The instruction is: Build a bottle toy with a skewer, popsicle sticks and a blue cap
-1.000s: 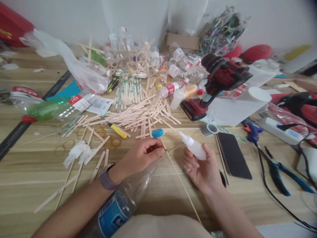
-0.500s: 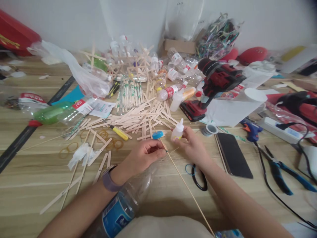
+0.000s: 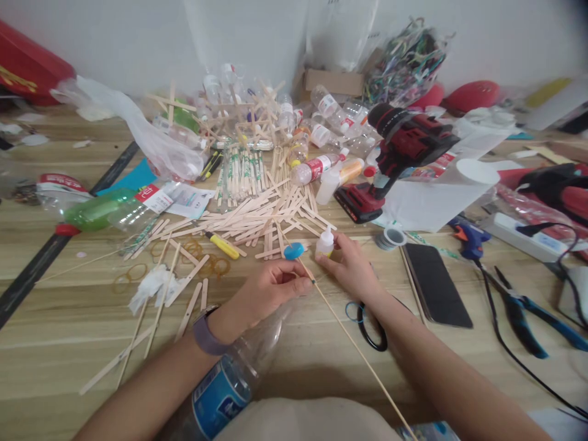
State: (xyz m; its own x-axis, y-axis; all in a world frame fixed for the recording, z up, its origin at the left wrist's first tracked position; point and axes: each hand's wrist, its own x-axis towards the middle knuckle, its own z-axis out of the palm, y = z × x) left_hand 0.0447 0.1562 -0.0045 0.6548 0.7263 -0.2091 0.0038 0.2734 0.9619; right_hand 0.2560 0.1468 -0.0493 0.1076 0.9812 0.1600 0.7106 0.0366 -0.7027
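Between thumb and fingers, my left hand (image 3: 280, 285) pinches a long thin bamboo skewer (image 3: 351, 340) that slants down toward my body. A blue bottle cap (image 3: 293, 250) is threaded on the skewer just above those fingers. To the right, my right hand (image 3: 351, 266) is closed round a small white glue bottle (image 3: 324, 243), which stands upright at the table surface with its nozzle up. Under my left forearm lies a clear plastic bottle with a blue label (image 3: 222, 395). Black scissor handles (image 3: 372, 331) show beside my right wrist, partly hidden by it.
Loose craft sticks (image 3: 257, 220) pile up ahead, with a yellow utility knife (image 3: 223, 246) at their left. A red cordless drill (image 3: 404, 144) stands behind. On the right lie a phone (image 3: 438, 285), a glue gun (image 3: 471, 239) and pliers (image 3: 519, 312). Plastic bottles crowd the back.
My right hand has lowered the glue bottle slightly, and it now stands more upright. The blue cap has tilted to show more of its face. My left hand keeps its pinch on the skewer.
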